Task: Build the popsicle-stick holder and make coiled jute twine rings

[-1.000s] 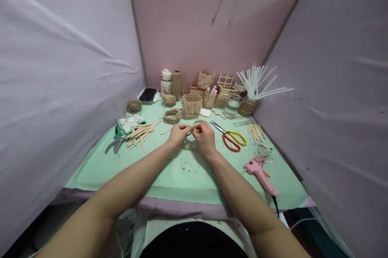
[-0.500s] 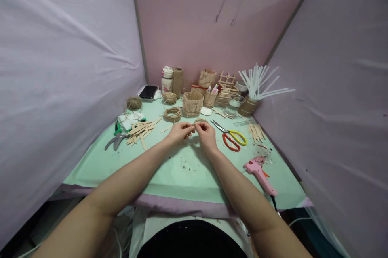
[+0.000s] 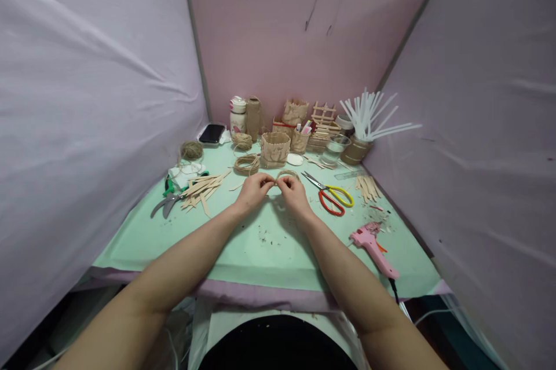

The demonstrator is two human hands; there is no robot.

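Both hands meet over the middle of the table, fingertips pinched and almost touching. My left hand (image 3: pixel 255 189) is closed on what looks like the end of a thin piece of twine. My right hand (image 3: pixel 292 191) pinches the same twine (image 3: pixel 288 173), which shows as a small tan loop just beyond the fingers. The exact spot between the fingertips is hidden. Behind the hands stands a round basket (image 3: pixel 275 150) faced with wooden pieces. A coil of twine (image 3: pixel 247 164) lies left of it, and scissors (image 3: pixel 328 194) with red and yellow handles lie right of my right hand.
Wooden sticks (image 3: pixel 203 189) and pruning shears (image 3: pixel 167 204) lie at left, near a twine ball (image 3: pixel 191 150). A pink glue gun (image 3: pixel 374 249) rests front right. At the back are a bottle (image 3: pixel 238 115), a water bowl (image 3: pixel 334 150) and white glue sticks (image 3: pixel 367 118) in a pot.
The hands have shifted slightly left, and the fingertips are drawn together. More of the twine loop shows behind my right hand. The whole view has shifted a little.
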